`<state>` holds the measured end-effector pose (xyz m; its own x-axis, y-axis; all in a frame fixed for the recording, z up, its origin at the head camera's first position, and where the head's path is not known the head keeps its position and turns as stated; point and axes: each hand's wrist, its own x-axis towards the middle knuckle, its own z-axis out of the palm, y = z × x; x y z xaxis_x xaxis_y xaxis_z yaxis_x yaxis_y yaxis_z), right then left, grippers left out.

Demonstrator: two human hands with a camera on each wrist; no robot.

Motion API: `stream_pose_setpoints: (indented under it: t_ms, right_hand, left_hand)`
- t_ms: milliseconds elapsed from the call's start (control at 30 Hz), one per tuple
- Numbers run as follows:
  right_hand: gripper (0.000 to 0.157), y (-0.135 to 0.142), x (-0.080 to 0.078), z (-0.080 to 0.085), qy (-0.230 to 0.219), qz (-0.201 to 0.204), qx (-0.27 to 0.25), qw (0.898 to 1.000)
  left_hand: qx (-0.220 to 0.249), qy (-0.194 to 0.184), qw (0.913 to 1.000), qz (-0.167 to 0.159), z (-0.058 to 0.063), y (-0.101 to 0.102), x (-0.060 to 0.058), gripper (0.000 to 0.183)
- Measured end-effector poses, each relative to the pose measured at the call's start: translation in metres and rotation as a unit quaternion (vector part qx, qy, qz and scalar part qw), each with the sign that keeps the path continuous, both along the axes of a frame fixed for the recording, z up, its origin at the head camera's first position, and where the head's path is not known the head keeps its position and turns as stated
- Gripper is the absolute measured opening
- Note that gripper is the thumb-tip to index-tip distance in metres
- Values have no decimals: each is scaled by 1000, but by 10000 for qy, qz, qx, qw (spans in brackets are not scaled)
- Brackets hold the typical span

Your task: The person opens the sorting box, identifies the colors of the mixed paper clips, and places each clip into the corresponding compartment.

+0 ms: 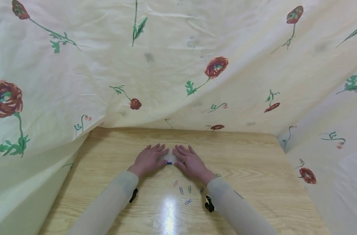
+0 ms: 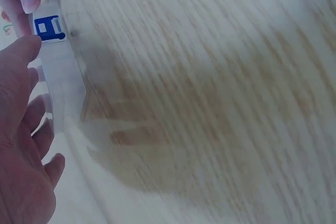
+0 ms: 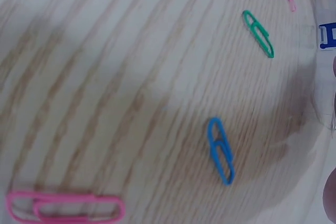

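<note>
A clear plastic box (image 2: 63,82) with a blue latch (image 2: 50,29) stands on the wooden table between both hands. My left hand (image 1: 150,160) lies at its left side, fingers extended; in the left wrist view the thumb tip touches the box beside the latch. At the opposite side, my right hand (image 1: 190,160) touches the box with outstretched fingers. Only bits of that hand show at the edge of the right wrist view. Nearer the body lie loose paper clips: pink (image 3: 65,206), blue (image 3: 220,151) and green (image 3: 258,34) ones among them. What the box contains cannot be made out.
The wooden tabletop (image 1: 248,156) is bounded at the back and sides by a hanging flowered cloth (image 1: 166,71). Another green clip (image 1: 218,175) lies beside the right wrist. Dark straps (image 1: 209,204) show at the sleeves. Light glares on the front of the table.
</note>
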<state>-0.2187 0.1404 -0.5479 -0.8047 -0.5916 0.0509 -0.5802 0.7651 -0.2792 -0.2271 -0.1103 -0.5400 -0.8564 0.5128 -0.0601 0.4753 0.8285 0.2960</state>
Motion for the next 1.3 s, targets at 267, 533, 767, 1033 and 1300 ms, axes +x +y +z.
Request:
stream_pose_setpoints:
  t_ms: [267, 533, 767, 1033, 1300]
  right_hand:
    - [61, -1, 0, -2, 33, 25, -99, 9999]
    - [61, 1, 0, -4, 77, 26, -204, 9998]
    - [61, 2, -1, -7, 107, -17, -106, 9999]
    - [63, 2, 0, -9, 126, -46, 26, 9999]
    - [63, 1, 2, -9, 141, -88, 45, 9999]
  left_hand:
    - [-111, 92, 9999, -20, 2, -1, -1, 59]
    - [-104, 40, 9999, 15, 6, 1, -4, 58]
    - [-12, 137, 9999, 97, 3, 3, -3, 58]
    - [109, 4, 9998, 141, 6, 3, -2, 56]
    - [207, -162, 9995, 190, 5, 2, -3, 58]
